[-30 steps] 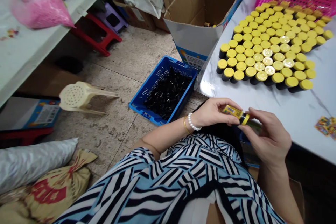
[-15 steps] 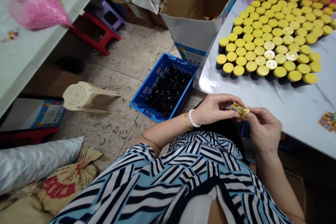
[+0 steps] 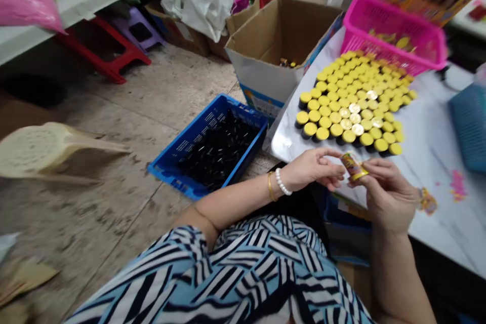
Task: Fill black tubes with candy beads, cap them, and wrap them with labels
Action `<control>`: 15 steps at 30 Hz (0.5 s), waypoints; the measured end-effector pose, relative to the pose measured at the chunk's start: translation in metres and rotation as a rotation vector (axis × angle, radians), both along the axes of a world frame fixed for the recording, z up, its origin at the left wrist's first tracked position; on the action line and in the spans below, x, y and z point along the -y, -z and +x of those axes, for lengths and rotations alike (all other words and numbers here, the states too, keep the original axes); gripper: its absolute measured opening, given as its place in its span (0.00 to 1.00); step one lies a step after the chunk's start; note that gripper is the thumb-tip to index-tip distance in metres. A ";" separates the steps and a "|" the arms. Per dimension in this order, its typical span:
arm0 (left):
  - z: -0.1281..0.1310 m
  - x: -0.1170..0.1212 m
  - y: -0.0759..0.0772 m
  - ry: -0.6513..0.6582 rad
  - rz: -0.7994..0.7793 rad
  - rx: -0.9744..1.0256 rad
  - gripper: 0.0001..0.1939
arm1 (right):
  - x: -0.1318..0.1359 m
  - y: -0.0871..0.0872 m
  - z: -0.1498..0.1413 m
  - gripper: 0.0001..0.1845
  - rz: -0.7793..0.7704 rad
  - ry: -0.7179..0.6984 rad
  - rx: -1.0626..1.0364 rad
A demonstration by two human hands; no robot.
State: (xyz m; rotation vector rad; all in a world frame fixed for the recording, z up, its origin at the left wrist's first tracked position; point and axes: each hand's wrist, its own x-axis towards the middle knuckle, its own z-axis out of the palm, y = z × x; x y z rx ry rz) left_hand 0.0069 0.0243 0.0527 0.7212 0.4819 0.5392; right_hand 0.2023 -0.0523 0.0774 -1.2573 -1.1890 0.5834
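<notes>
Both my hands meet just in front of the white marble table's near edge (image 3: 436, 233). My left hand (image 3: 313, 168), with a pearl and a gold bracelet at the wrist, pinches one end of a small yellow-capped bottle with a yellow label (image 3: 352, 166). My right hand (image 3: 387, 192) grips the bottle's other end with curled fingers. Just beyond my hands, a dense block of upright black bottles with yellow caps (image 3: 353, 101) stands on the table.
A blue crate of black bottles (image 3: 212, 147) sits on the floor to the left, an open cardboard box (image 3: 273, 45) behind it. A pink basket (image 3: 391, 33) stands at the table's back, a blue object (image 3: 469, 126) at its right. A cream stool (image 3: 49, 149) lies on the floor.
The view has swung up and right, so more of the table and the pink basket show. The bottle has turned in my fingers, and both hands stay on it.
</notes>
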 end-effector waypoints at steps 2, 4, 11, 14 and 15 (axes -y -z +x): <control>0.010 -0.008 0.003 -0.050 0.015 -0.011 0.41 | -0.047 -0.018 0.031 0.13 0.111 0.192 0.069; 0.017 -0.012 0.008 -0.078 0.068 -0.034 0.40 | -0.110 -0.045 0.067 0.17 0.139 0.347 0.112; 0.013 -0.008 0.014 -0.081 0.194 -0.164 0.32 | -0.273 -0.121 0.136 0.50 -0.120 0.407 0.212; 0.009 -0.008 0.013 -0.076 0.195 -0.123 0.31 | -0.228 -0.109 0.162 0.46 -0.095 0.369 0.384; 0.008 -0.009 0.013 -0.078 0.194 -0.108 0.30 | -0.196 -0.101 0.172 0.42 -0.075 0.389 0.510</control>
